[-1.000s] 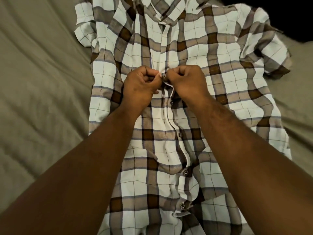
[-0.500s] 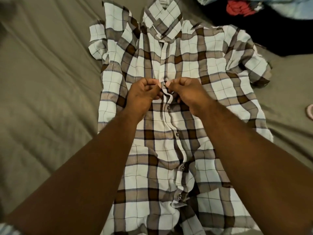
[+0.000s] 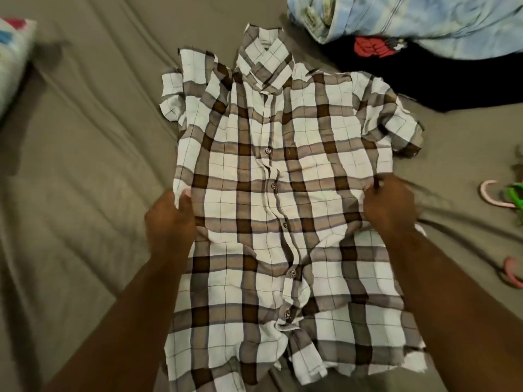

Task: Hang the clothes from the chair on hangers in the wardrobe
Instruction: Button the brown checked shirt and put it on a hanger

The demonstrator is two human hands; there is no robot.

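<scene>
Shirt [image 3: 285, 176] lay on the bed [image 3: 85, 193], collar toward its far edge; my left hand [image 3: 169, 222] and right hand [image 3: 390, 206] pinched opposite side seams.

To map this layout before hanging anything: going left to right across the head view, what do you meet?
White patterned item → left hand gripping the shirt's edge → plaid shirt → right hand pinching it → what look like pink and green hangers.
</scene>
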